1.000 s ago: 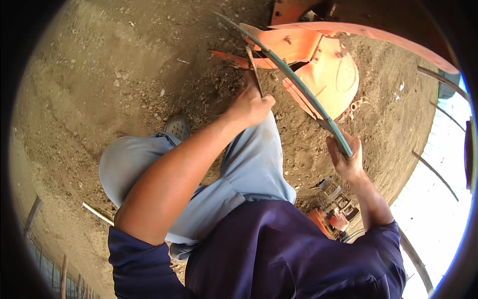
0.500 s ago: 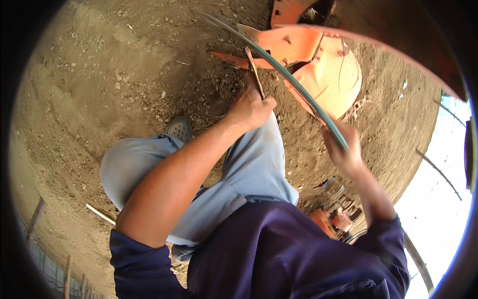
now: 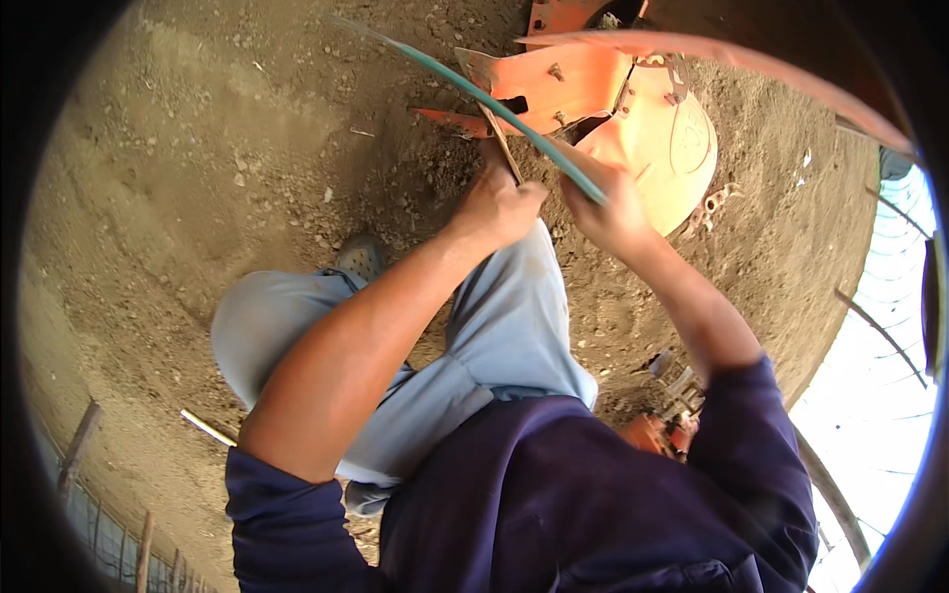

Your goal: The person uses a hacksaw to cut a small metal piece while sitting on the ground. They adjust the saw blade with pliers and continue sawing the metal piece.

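Head | left hand (image 3: 499,210): fingers clamped on one thin strip (image 3: 502,146) | right hand (image 3: 613,210): fingers gripping one green bar (image 3: 521,125)

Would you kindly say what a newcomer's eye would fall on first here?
Probably the bright orange metal part against the dirt, right of top centre. Next, the long green bar slanting up-left from the right hand, near the thin strip in the left hand.

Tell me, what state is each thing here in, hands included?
Left hand, closed on the thin strip.
Right hand, closed on the long green tool.
Thin strip, gripped at its near end.
Long green tool, held at one end, slanting.
Orange metal part, bolts showing.
White stick, lying on dirt.
Trousers, bent at the knees.
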`<move>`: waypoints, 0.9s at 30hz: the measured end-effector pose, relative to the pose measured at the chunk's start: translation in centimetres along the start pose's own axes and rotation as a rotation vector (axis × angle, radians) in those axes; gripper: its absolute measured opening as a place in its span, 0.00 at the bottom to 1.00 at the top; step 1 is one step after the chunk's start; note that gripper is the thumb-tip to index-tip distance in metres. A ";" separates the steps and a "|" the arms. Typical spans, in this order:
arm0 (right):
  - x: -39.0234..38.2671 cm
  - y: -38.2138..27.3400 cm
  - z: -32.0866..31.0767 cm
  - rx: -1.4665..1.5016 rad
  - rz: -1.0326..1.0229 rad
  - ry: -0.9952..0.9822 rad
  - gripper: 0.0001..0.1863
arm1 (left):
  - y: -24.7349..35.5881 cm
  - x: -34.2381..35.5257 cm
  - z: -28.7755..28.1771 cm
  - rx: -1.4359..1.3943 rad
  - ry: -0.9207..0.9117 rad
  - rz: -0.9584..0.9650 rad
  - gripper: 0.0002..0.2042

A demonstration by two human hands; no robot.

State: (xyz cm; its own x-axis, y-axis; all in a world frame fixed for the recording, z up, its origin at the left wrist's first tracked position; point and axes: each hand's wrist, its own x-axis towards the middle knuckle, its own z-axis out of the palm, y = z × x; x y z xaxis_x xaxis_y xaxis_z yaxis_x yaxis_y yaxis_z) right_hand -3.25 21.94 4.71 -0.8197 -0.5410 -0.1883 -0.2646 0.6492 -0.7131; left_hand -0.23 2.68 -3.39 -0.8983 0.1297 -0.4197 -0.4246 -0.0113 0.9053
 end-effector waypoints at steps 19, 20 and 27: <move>-1.7 -2.1 -2.3 -0.017 0.285 -0.056 0.26 | -0.4 -0.9 -0.3 0.041 -0.019 -0.043 0.45; -3.3 -2.7 -3.5 -0.020 0.511 -0.129 0.26 | -0.6 -1.0 -0.3 0.022 -0.041 -0.061 0.45; 0.9 -0.1 0.7 0.075 0.038 0.035 0.24 | -0.9 -0.2 0.6 -0.026 0.034 0.016 0.37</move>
State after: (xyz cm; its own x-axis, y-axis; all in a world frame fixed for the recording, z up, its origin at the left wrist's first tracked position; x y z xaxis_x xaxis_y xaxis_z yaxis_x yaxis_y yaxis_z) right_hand -3.62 21.00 4.20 -0.8462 -0.4966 -0.1932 -0.1955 0.6265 -0.7545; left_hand 0.41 3.24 -4.05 -0.9083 0.0960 -0.4072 -0.4122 -0.0389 0.9103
